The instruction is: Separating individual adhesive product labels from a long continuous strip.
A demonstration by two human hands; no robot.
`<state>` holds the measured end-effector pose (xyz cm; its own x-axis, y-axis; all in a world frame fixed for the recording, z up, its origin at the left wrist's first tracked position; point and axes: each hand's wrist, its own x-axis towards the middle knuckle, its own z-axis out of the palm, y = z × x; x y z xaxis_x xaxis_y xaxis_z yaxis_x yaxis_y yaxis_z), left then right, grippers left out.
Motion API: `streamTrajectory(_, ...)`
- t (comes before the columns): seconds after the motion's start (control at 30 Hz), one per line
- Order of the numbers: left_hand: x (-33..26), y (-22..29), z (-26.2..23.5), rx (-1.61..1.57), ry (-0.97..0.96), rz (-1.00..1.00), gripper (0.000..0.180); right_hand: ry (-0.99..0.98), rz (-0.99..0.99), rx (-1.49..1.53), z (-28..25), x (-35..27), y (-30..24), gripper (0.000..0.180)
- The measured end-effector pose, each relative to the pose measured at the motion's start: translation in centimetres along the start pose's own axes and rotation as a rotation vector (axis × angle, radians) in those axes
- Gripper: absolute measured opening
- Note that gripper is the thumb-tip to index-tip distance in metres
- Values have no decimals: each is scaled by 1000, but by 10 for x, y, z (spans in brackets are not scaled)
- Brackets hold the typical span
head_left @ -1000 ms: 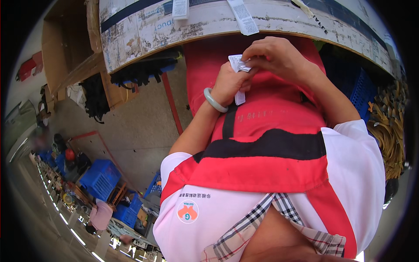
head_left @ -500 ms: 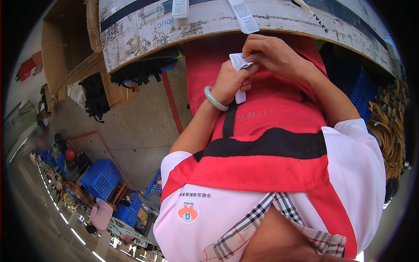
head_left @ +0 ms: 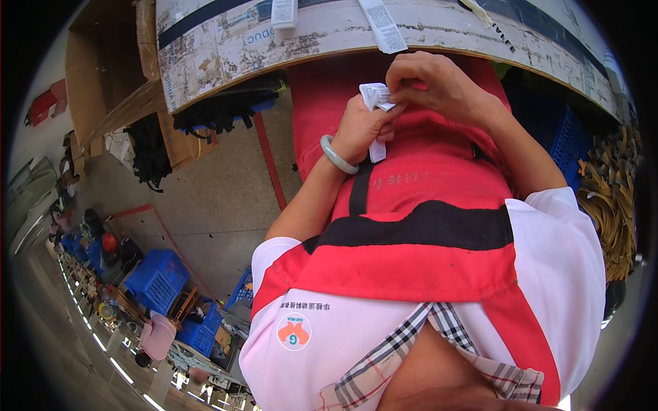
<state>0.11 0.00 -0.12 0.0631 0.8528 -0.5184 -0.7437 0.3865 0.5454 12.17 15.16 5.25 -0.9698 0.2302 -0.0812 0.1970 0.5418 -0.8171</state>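
A big worn table (head_left: 425, 31) curves above a red apron (head_left: 411, 205). Over the apron, the left hand (head_left: 360, 130) and the right hand (head_left: 439, 85) both pinch 1 small stack of white paper tags (head_left: 375, 96). A loose pinch could let tags slip and fall down.

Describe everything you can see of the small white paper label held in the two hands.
The paper label is a small white strip with fine dark print, folded or bunched at its top and hanging down below. The left hand grips it, and the right hand pinches its upper end. It sits in front of the red apron, under the worn table edge.
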Motion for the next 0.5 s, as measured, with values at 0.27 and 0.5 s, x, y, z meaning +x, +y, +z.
streamTrajectory(0.27, 0, 0, 0, -28, 14, -4, 7, 63, -140, -79, 4, -1, 4, 8)
streamTrajectory(0.5, 0, 1, 2, -42, 53, -24, 8, 110, -296, -267, 8, -2, 4, 7)
